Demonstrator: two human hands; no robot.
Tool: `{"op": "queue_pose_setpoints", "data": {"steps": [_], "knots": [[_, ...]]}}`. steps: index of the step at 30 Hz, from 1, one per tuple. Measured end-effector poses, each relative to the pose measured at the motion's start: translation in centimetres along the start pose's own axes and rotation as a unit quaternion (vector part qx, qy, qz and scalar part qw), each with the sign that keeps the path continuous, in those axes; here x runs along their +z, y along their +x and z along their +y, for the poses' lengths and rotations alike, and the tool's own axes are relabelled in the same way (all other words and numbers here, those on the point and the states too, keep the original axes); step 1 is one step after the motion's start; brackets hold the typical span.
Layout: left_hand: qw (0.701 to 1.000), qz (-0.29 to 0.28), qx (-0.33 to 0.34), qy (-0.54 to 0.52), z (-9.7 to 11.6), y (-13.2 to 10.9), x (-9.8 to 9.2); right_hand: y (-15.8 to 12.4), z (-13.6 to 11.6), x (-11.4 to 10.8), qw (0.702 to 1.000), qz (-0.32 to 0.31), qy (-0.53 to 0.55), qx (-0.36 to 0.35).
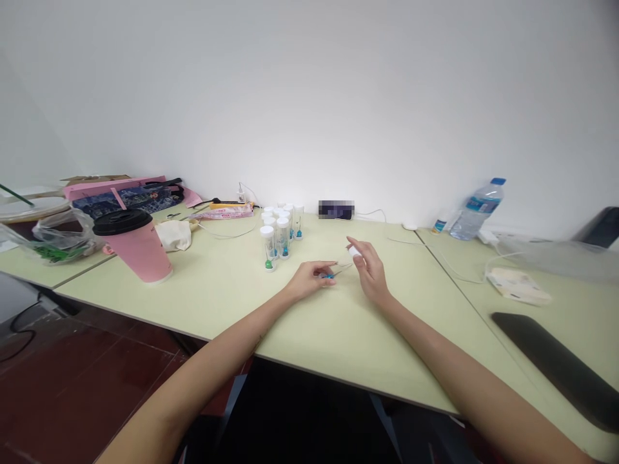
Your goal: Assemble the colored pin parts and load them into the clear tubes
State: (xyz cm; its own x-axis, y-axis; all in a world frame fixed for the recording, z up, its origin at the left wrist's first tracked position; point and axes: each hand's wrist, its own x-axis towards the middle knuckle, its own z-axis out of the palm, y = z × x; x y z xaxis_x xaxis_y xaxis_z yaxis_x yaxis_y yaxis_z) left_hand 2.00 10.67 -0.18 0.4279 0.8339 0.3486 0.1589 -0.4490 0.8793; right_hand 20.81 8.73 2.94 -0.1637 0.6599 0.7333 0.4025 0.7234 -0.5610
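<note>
My left hand (pixel 305 281) is closed around a small clear tube (pixel 328 276) just above the table. Something blue sits inside the tube, and a thin stem points from it toward the right. A white cap (pixel 354 251) is between the thumb and fingers of my right hand (pixel 372 272), apart from the tube. Left of my hands, several clear tubes (pixel 284 240) with white caps stand upright in a cluster, with blue pieces inside. The nearest one, a tube with a green piece (pixel 269 263), is at the front of that cluster.
On the pale green table (pixel 338 328), a pink cup (pixel 145 251) with a black lid stands at left, beside a bagged drink (pixel 39 225). A phone (pixel 335 211) leans at the wall. At right are a water bottle (pixel 476 209), cables and a dark pad (pixel 551 364).
</note>
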Motion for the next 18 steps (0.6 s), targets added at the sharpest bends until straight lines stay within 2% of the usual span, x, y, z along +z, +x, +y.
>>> {"op": "queue_pose_setpoints", "data": {"steps": [7,13,18], "knots": [[0.995,-0.034,-0.036,-0.087,0.4,-0.4,0.7,-0.4,0.0,1.0,0.992,0.0,0.122,0.036],[0.989,-0.041,-0.071,-0.121,0.3,-0.5,1.0,-0.3,0.8,0.8,0.993,0.008,0.113,0.036],[0.989,-0.054,-0.062,-0.119,0.4,-0.7,1.1,-0.6,0.3,1.0,0.995,0.029,0.095,0.01]]}}
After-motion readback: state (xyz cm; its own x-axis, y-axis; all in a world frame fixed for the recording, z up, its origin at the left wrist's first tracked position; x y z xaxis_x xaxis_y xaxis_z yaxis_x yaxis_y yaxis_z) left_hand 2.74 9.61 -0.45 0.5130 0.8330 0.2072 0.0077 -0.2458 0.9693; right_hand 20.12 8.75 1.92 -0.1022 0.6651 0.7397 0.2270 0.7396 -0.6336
